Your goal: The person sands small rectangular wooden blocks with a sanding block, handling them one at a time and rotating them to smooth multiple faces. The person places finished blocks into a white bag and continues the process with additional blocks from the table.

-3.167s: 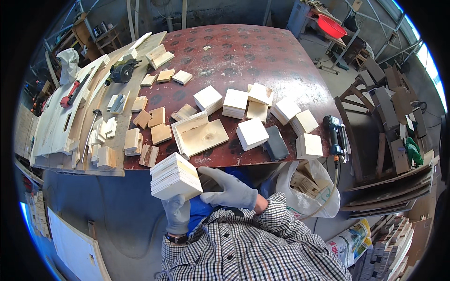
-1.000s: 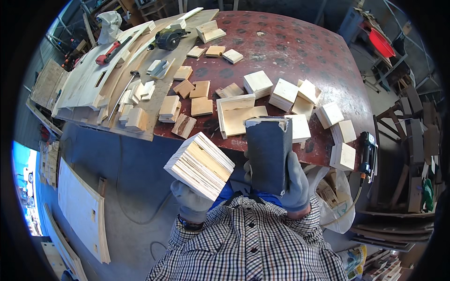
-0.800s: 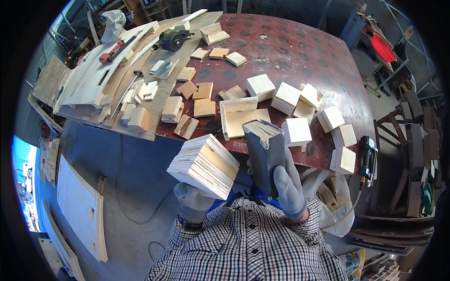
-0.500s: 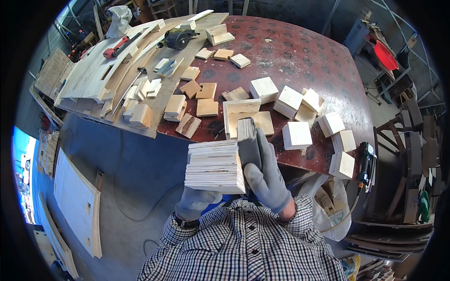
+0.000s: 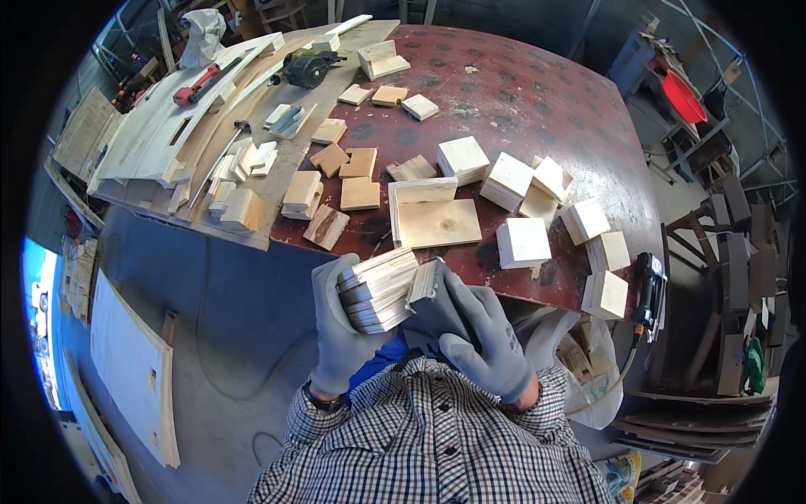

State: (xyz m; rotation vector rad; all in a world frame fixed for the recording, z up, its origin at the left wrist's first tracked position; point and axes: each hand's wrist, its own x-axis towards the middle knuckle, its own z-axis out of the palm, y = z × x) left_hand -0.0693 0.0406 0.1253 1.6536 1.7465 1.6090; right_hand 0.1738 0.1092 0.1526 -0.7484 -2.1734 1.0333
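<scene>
My left hand [image 5: 330,332], in a grey work glove, is wrapped round a layered plywood block [image 5: 376,290] held above my lap, its striped edges showing. The gloved right hand [image 5: 495,349] grips a dark grey sanding block [image 5: 442,312], fingers on top and thumb on the near side. One end of the sanding block lies against or very near the right side of the plywood block; whether they touch is hard to tell. Just beyond them, an L-shaped wooden piece [image 5: 437,223] rests at the edge of the dark red table [image 5: 504,76].
Several pale wooden blocks [image 5: 524,244] stand at the table's right, with a black air nailer [image 5: 649,290] at the corner. Small wood pieces [image 5: 360,193], a circular saw [image 5: 307,67] and a hammer [image 5: 225,160] lie to the left. A plastic bag of offcuts [image 5: 588,361] sits below.
The plywood block has been turned and tilted, and my left hand has come up to its left side. My right hand has lowered and tipped the sanding block.
</scene>
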